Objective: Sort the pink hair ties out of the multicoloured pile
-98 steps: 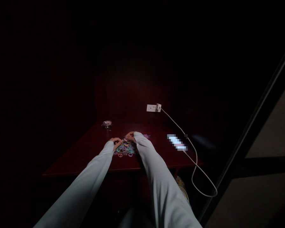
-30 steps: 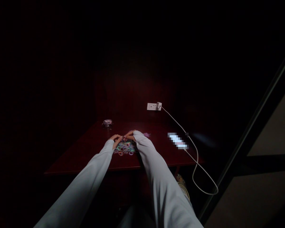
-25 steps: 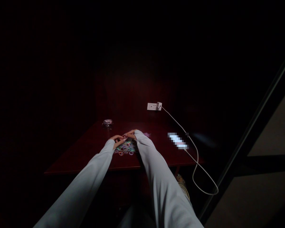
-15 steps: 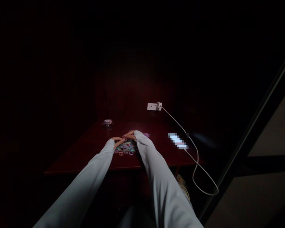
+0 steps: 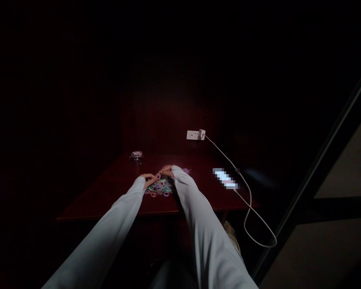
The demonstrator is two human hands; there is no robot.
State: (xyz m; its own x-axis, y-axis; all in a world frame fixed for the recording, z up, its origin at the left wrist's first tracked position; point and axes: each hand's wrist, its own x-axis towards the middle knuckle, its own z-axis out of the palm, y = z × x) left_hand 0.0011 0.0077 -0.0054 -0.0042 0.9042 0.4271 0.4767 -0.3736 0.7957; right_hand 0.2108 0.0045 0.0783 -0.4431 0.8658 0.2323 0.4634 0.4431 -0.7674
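Note:
A heap of small coloured hair ties [image 5: 160, 188] lies on the dark red table [image 5: 114, 196], just in front of my hands. Above its far edge my left hand [image 5: 149, 178] and my right hand [image 5: 167, 172] meet, fingers bent inward. Between the fingertips of both is a pinkish hair tie [image 5: 158, 176], closed upon from either side. Behind my right wrist a second, purple heap of hair ties [image 5: 186, 171] shows in part. Fine finger detail is lost in the dim light.
A clear round container with a pale lid [image 5: 136, 154] stands at the back left. To the right lies a bright phone [image 5: 225, 178], joined by a white cable [image 5: 250, 192] to a charger in the wall socket [image 5: 194, 135]. The cable loops past the table's edge.
The fingertips have shifted slightly, and the pinkish hair tie between them shows more plainly. My right hand has moved a little rightward; the heaps look the same.

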